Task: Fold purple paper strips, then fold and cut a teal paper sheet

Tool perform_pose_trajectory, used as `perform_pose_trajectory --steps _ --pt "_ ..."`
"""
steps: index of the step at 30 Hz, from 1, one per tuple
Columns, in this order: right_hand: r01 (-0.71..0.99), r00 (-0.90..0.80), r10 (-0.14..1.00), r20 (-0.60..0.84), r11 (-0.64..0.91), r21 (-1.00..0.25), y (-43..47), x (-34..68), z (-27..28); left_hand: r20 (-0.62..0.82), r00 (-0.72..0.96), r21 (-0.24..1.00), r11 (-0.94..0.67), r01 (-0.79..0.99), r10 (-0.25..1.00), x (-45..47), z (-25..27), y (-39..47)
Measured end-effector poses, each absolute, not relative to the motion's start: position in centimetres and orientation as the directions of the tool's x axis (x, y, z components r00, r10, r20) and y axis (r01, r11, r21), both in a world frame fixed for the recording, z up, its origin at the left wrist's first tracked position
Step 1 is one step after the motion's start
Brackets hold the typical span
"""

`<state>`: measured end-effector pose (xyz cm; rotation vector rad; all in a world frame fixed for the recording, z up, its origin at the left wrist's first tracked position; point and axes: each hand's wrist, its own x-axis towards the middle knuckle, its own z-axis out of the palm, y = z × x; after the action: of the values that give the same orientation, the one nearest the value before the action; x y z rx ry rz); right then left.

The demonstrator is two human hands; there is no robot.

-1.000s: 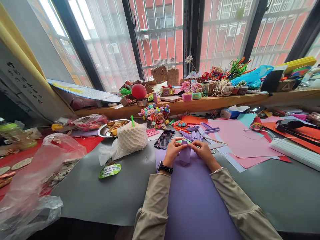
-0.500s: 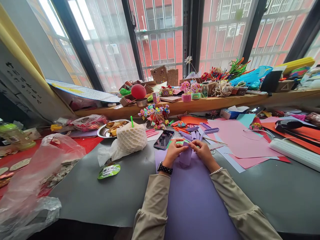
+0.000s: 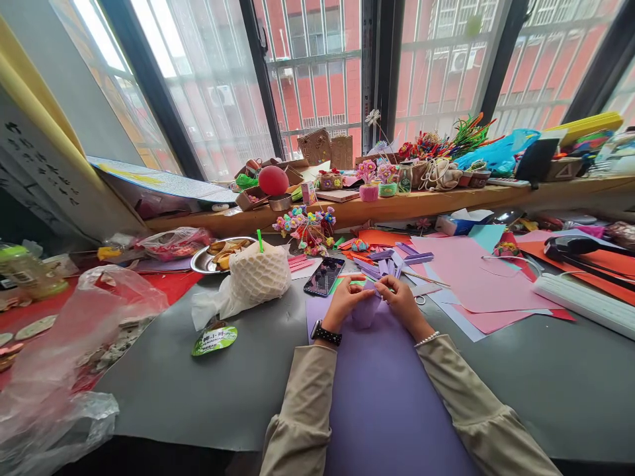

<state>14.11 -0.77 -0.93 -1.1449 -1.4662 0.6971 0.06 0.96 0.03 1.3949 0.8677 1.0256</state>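
Between my two hands is a small piece of purple paper (image 3: 364, 313), held just above a large purple sheet (image 3: 391, 403). My left hand (image 3: 346, 301) pinches its upper left edge, fingers bent around it. On the other side my right hand (image 3: 398, 299) grips the top right edge between thumb and fingertips. The fingers hide part of the paper's top. Folded purple strips (image 3: 389, 264) lie in a pile just beyond my hands. A black phone (image 3: 324, 276) rests left of them, and scissors (image 3: 421, 300) show by a handle loop beside my right hand.
A wrapped coconut (image 3: 260, 274) with a green straw stands at left, near a metal plate (image 3: 198, 261). Pink sheets (image 3: 466, 271) and a white power strip (image 3: 585, 305) lie at right. Crafts and a red ball (image 3: 273, 180) line the wooden sill (image 3: 342, 213).
The small purple paper has tilted and shifted slightly left between my fingers, showing a less flat face. Both hands keep their pinch and hardly move.
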Motion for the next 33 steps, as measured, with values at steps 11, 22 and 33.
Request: perform_pose_trajectory --steps 11,22,33 --pt "0.342 0.002 0.915 0.404 0.379 -0.860 -0.69 14.07 -1.10 0.099 0.338 0.993 -0.073 -0.089 0.936 0.10 0.10 0.88" --pt "0.512 -0.052 0.865 0.498 0.452 -0.731 -0.55 13.98 -1.32 0.079 0.276 0.994 -0.054 -0.098 0.958 0.17 -0.09 1.11" --pt "0.547 -0.075 0.861 0.502 0.457 -0.702 -0.30 13.94 -1.58 0.079 0.190 0.990 -0.055 -0.131 0.979 0.16 0.08 1.04"
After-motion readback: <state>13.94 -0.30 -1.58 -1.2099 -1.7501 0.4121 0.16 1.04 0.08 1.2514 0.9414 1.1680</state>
